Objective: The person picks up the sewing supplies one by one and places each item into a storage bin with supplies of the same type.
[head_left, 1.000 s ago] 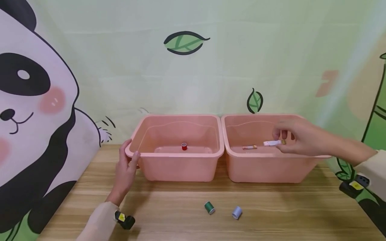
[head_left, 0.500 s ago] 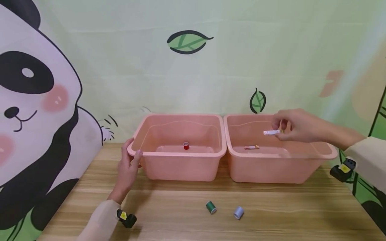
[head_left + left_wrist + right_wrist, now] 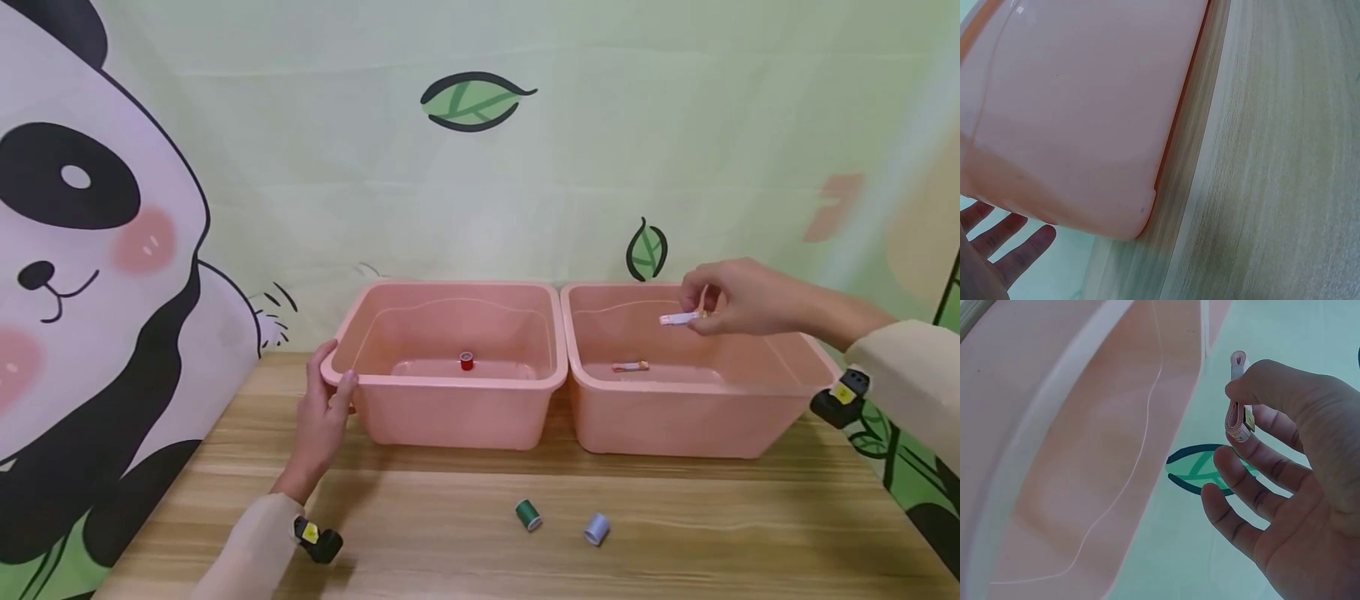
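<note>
Pinching a folded tape measure above the right bin, the right hand is perhaps risking a drop through its slight hold, the straight-fingered left hand touching the left bin.

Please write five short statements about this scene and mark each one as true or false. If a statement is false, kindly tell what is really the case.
1. The right hand pinches a folded tape. True.
2. A small object lies inside the right bin. True.
3. The left hand holds the rim of the right bin. False: it holds the rim of the left bin.
4. The green spool and the light blue spool are on the table, apart from each other. True.
5. The red spool is also on the table. False: it is inside the left bin.
</note>
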Demonstrator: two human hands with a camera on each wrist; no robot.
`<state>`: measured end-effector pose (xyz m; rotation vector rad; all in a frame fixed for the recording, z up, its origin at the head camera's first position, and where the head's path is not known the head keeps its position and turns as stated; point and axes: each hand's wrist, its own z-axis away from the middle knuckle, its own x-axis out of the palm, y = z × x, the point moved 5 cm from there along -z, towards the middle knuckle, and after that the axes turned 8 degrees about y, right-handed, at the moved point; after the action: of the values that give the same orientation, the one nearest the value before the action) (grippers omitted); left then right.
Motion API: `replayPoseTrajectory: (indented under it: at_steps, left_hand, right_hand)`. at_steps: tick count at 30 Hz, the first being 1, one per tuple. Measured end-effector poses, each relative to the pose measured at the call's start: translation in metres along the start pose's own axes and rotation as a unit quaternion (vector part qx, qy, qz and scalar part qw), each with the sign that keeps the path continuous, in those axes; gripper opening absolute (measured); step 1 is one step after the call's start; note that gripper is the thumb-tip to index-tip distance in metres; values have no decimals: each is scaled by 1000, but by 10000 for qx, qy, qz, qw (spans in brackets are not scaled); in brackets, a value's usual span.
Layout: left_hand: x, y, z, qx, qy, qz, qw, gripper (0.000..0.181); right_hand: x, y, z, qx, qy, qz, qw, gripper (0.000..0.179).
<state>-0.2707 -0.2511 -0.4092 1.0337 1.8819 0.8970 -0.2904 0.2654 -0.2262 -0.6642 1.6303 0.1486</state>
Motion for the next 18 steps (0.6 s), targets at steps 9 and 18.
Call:
replayPoseTrajectory:
  at_steps: [9,18]
  left_hand:
    - [0,-2,-1,70,57,-3,10000,60]
    - [0,-2,-1,35,37,-14,10000,60]
  right_hand:
    - [-2,14,-13,216,-47,36,9997,13]
    - [3,36,-23,457,-196,3,9988,11]
